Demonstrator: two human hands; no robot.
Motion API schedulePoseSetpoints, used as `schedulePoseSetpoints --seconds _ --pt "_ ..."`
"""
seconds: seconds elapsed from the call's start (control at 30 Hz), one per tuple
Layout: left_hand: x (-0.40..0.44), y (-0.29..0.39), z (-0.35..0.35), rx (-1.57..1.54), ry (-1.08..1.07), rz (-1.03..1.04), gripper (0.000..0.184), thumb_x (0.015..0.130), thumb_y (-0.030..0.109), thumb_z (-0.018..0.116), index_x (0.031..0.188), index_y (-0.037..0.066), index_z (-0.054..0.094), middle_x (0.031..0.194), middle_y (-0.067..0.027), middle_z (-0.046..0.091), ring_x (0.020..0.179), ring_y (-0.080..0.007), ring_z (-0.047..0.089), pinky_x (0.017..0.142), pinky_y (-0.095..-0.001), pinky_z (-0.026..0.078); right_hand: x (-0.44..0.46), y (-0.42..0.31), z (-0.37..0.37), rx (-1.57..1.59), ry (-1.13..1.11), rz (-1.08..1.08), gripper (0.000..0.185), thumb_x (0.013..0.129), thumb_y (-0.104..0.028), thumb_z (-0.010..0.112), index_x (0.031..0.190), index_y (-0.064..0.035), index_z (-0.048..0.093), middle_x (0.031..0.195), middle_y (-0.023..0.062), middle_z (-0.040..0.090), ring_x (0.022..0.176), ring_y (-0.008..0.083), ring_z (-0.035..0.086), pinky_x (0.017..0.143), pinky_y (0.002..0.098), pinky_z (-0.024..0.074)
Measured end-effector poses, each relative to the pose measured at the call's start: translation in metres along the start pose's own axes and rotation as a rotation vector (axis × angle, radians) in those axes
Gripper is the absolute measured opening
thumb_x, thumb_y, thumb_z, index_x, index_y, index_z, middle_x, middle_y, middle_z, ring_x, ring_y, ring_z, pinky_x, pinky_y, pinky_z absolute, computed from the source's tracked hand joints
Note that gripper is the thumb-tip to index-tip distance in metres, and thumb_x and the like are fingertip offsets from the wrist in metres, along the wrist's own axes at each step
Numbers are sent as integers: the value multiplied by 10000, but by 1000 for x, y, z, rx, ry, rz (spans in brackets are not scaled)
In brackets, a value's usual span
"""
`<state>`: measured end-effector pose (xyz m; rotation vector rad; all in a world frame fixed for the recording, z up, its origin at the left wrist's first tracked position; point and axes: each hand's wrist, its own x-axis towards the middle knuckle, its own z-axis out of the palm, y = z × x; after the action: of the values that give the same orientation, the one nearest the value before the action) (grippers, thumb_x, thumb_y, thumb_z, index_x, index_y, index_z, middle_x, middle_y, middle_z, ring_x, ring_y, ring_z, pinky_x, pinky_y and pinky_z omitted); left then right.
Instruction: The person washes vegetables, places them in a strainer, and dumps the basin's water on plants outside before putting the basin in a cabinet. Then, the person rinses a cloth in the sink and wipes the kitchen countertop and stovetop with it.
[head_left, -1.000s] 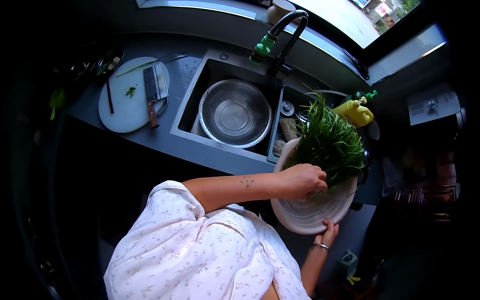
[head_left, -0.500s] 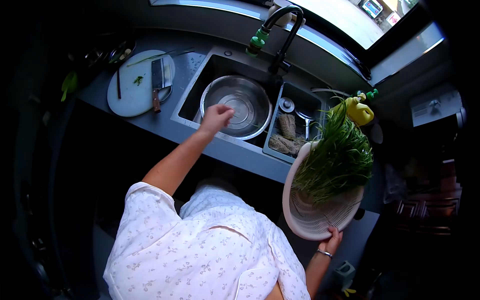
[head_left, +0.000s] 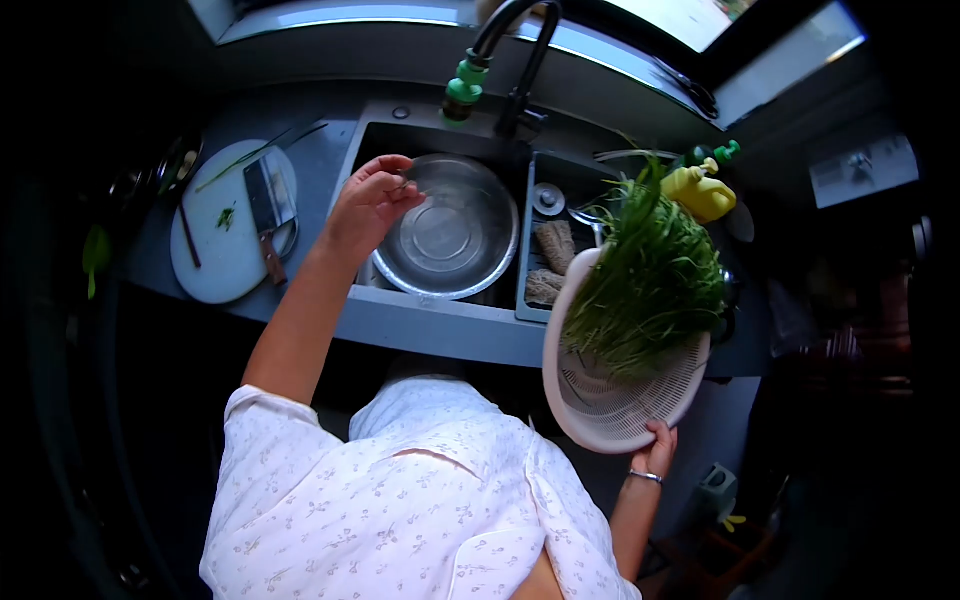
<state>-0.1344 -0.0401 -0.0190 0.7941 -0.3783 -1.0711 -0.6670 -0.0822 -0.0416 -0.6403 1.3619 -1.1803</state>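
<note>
My left hand (head_left: pixel 375 200) is raised over the left rim of a round steel basin (head_left: pixel 450 230), thumb and fingers drawn together in a pinch. Whatever lies between those fingertips is too small to make out. The basin sits inside the sink and looks to hold a little water. With my right hand (head_left: pixel 657 448) I grip the near rim of a pale pink plastic colander (head_left: pixel 590 425). It is tilted, and a big bunch of long green chives or similar thin leaves (head_left: pixel 650 280) fills its far part and leans over the rim.
A white cutting board (head_left: pixel 215 265) with a cleaver (head_left: pixel 268 205) and chopped green bits lies left of the sink (head_left: pixel 365 145). A black faucet (head_left: pixel 525 100) with a green nozzle rises behind. Scrubbers (head_left: pixel 555 245) sit in the side basin, near a yellow bottle (head_left: pixel 705 200).
My left hand has lifted from over the basin's middle toward its left rim. My right hand still holds the colander. The whole view has shifted slightly.
</note>
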Motion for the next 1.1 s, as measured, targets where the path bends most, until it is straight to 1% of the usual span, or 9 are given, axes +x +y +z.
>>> schedulePoseSetpoints --seconds 0.2,0.47,0.6,0.67,0.73,0.77,0.8,0.9,1.1 --pt "0 45 116 -39 -557 -77 174 840 78 577 1001 11 582 726 -44 567 739 -164 616 734 -338 539 9 11 22 25 22 12 444 649 81 527 1088 18 539 1000 90 581 911 229 565 827 337 484" --pt "-28 36 258 6 -1044 -242 126 828 73 544 938 26 504 686 -32 454 643 -136 547 637 -343 533 6 5 19 83 -15 2 382 661 93 518 1036 29 546 977 100 590 908 223 571 829 326 479" --pt "-18 7 268 -88 -1125 -393 91 831 68 528 908 23 512 684 -40 460 639 -141 561 652 -362 548 3 3 26 123 -32 13 367 670 97 512 1030 32 544 960 99 594 872 210 581 803 313 489" --pt "-7 -10 262 69 -977 -572 129 817 55 560 929 -10 571 776 -53 586 661 -134 614 666 -305 560 3 4 25 134 -17 15 369 669 101 513 1031 37 542 952 98 595 862 206 585 792 306 494" --pt "7 -37 245 840 -874 -357 112 857 99 587 938 24 565 828 -59 609 629 -111 614 571 -249 530 4 3 25 138 -27 18 361 669 104 512 1023 38 542 948 99 593 864 205 586 789 304 497" --pt "9 -44 236 1459 -952 14 151 846 74 576 995 48 570 871 -67 630 668 -165 638 600 -300 525 3 2 24 143 -30 18 357 670 107 513 1019 38 541 949 100 593 864 203 587 790 302 499" --pt "11 -56 214 1750 -1069 471 232 832 72 584 1063 58 564 885 -99 640 725 -241 646 669 -358 515 6 1 24 146 -27 12 357 670 107 513 1019 38 541 949 100 593 864 203 587 790 302 499" --pt "-11 -57 215 1817 -1106 201 313 839 107 588 1151 101 563 832 -117 659 768 -275 641 686 -383 506 5 3 21 107 -30 12 359 670 106 515 1022 37 539 955 101 594 866 201 587 792 296 499" --pt "-18 -49 213 1877 -898 437 292 820 175 640 1107 132 607 819 -74 660 687 -236 646 620 -349 505 6 2 22 116 -20 6 352 663 103 534 1006 28 550 944 94 598 859 206 584 793 305 491"
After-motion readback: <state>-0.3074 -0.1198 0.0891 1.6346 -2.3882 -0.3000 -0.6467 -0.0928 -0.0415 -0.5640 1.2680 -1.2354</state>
